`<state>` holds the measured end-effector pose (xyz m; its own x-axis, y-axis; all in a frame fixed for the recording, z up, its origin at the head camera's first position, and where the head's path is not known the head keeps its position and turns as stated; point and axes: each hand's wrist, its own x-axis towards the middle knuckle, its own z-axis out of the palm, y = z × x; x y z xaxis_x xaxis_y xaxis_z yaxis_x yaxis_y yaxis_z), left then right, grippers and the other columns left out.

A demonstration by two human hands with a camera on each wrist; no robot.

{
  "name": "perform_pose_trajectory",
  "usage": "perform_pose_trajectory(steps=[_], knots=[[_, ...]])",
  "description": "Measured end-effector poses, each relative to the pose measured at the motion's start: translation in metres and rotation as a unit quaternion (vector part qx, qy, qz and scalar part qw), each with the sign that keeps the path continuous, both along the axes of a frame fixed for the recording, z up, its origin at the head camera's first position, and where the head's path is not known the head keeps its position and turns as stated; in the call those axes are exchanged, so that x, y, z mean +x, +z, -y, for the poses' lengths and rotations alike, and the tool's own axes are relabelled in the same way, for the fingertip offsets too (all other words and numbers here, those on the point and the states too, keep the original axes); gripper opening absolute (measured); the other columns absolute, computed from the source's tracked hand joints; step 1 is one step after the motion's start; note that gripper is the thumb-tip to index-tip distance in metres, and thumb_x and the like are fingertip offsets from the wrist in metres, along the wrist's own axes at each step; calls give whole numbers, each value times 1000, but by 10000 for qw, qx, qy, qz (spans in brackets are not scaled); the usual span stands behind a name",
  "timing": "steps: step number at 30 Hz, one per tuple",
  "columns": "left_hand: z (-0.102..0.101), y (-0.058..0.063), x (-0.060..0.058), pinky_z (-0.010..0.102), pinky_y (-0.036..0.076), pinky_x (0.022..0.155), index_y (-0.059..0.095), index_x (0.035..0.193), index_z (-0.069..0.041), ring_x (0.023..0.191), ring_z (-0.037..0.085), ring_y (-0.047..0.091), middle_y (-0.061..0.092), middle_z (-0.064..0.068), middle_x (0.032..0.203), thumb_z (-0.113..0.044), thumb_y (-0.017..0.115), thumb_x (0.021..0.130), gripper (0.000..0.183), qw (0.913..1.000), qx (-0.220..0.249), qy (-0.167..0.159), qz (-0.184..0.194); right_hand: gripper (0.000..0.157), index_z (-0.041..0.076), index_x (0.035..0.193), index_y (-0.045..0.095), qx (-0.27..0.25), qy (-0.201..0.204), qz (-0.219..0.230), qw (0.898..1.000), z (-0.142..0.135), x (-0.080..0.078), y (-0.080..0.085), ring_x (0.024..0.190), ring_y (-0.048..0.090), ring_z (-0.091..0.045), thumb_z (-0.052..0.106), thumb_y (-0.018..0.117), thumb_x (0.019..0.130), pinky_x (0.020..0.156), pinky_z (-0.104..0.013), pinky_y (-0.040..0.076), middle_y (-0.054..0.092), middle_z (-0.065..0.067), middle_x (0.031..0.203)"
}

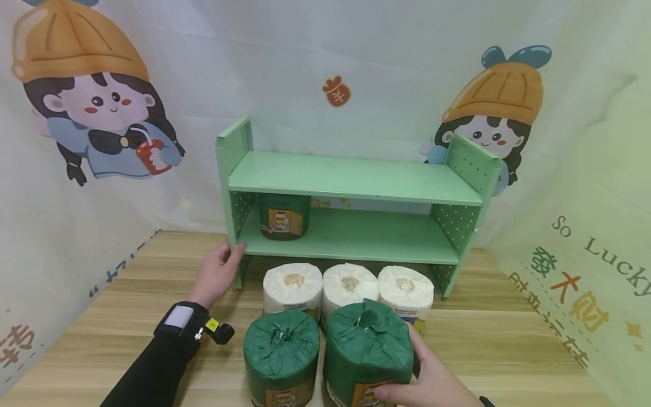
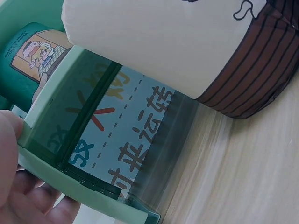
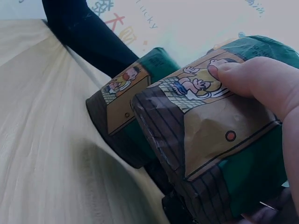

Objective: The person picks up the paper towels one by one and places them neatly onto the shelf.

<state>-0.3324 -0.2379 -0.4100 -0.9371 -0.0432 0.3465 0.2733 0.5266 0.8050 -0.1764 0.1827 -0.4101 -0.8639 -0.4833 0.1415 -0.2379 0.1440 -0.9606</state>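
The fingers [image 1: 235, 255] of the left hand [image 1: 212, 277] are curled round the left edge of the green shelf [image 1: 356, 178], probably to steady it. One green roll [image 1: 367, 345] is gripped from its right side by the right hand [image 1: 432, 380], seemingly for control; a second green roll [image 1: 281, 353] is placed alongside. Three white rolls [image 1: 294, 293] are ranged behind.

looks like a small staged recording corner; whether in a home or elsewhere, can't tell. a green shelf [image 1: 351, 176] stands on a wood-grain surface [image 1: 508, 345]. printed cloth [image 1: 285, 68], creased, hangs behind the shelf and to both its sides, with cartoon figures [image 1: 109, 135] and, to its right, "so lucky" lettering [image 1: 600, 254]. in front and left of it, a sleeve wears a wrist device [image 1: 178, 316].
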Motion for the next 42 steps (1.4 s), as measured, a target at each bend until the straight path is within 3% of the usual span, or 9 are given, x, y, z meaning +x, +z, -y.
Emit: perform_pose_trajectory(steps=[9, 14, 18, 24, 31, 38, 40, 42], knots=[[1, -2, 0, 60, 45, 94, 48, 145, -11, 121, 34, 48, 52, 19, 137, -53, 38, 106, 58, 10000, 58, -15, 2, 96, 23, 155, 22, -282, 404, -498, 9975, -2, 0, 14, 128, 40, -32, -1, 79, 82, 102, -30, 39, 39, -6, 148], [0, -1, -1, 60, 45, 95, 49, 144, -12, 121, 34, 49, 52, 19, 137, -52, 39, 106, 57, 9999, 125, -37, -24, 95, 20, 156, 21, -524, 460, -573, 9959, -2, -3, 26, 126, 42, -33, -5, 76, 83, 98, -34, 44, 38, -10, 147], [-1, 0, -2, 60, 45, 95, 50, 143, -11, 120, 34, 49, 53, 19, 135, -49, 40, 106, 54, 9999, 118, -30, -95, 95, 17, 155, 22, -461, 414, -1111, 9919, -1, -11, 36, 124, 44, -34, -7, 77, 81, 96, -39, 48, 40, -12, 145], [0, 0, -1, 58, 45, 96, 50, 143, -12, 121, 32, 49, 54, 17, 135, -48, 40, 107, 53, 9998, 157, -37, -106, 94, 19, 154, 27, -337, 142, -1383, 9897, 1, -31, 53, 126, 43, -29, -3, 81, 80, 98, -39, 46, 40, -7, 146], [0, 1, 1, 59, 44, 96, 48, 144, -11, 121, 33, 48, 53, 18, 137, -47, 39, 107, 53, 9998, 183, -26, -83, 91, 29, 153, 25, 36, -429, -1217, 9916, 2, -60, 72, 123, 47, -23, 13, 82, 83, 99, -48, 44, 42, -5, 143], [0, 1, 1, 59, 44, 96, 49, 144, -12, 121, 33, 49, 52, 18, 137, -50, 40, 106, 55, 9999, 156, -36, 15, 99, 23, 157, 13, 455, -942, -877, 9906, 5, -94, 80, 127, 42, -27, 31, 81, 86, 104, -57, 36, 38, -10, 147], [0, 1, 0, 59, 44, 96, 49, 144, -12, 121, 33, 49, 52, 18, 137, -51, 40, 106, 55, 9999, 150, -40, 29, 99, 24, 157, 13, 606, -1095, -885, 9882, 5, -103, 81, 127, 41, -24, 37, 80, 85, 104, -56, 36, 38, -8, 147], [0, 0, 0, 59, 45, 95, 49, 144, -12, 121, 33, 49, 52, 18, 137, -51, 39, 106, 55, 9999, 152, -32, 41, 94, 24, 155, 17, 437, -1022, -810, 9905, 7, -113, 82, 124, 45, -23, 35, 80, 86, 103, -55, 38, 42, -7, 143]])
